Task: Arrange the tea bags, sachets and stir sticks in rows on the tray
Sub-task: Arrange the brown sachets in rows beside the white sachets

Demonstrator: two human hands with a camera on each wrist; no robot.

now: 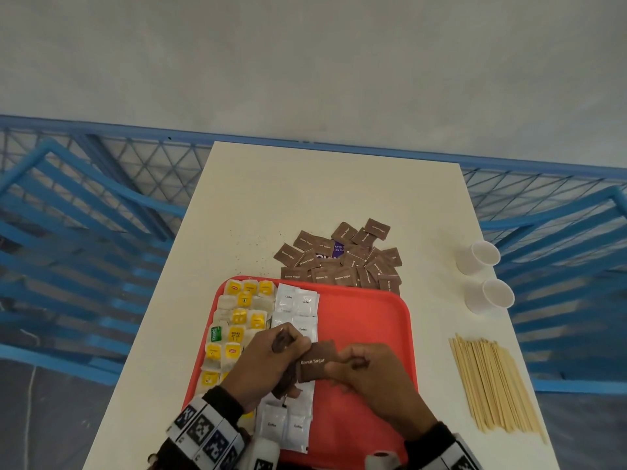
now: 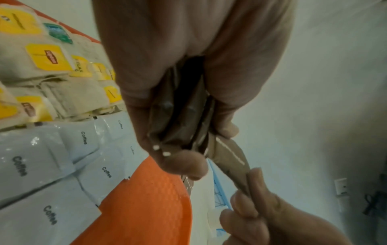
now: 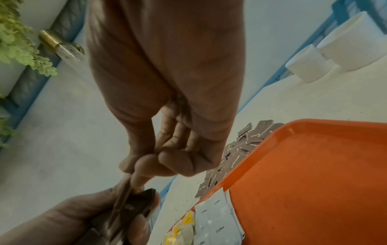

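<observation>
My left hand [image 1: 271, 361] grips a small stack of brown sugar sachets [image 2: 180, 122] above the red tray [image 1: 369, 317]. My right hand [image 1: 366, 371] pinches one brown sugar sachet [image 1: 317, 362] at the edge of that stack, thumb and fingertips closed on it [image 3: 125, 184]. Tea bags [image 1: 237, 320] with yellow tags fill the tray's left side in rows. White coffee sachets [image 1: 297, 301] lie in a column beside them. A loose pile of brown sugar sachets [image 1: 342, 259] sits on the table behind the tray. Wooden stir sticks [image 1: 492, 385] lie in a bundle to the right.
Two white paper cups [image 1: 478, 256] [image 1: 490, 295] stand at the table's right edge. The tray's right half [image 3: 314, 182] is bare red plastic. Blue railing [image 1: 101, 205] surrounds the white table [image 1: 271, 198]. Dark specks are scattered on the table near the pile.
</observation>
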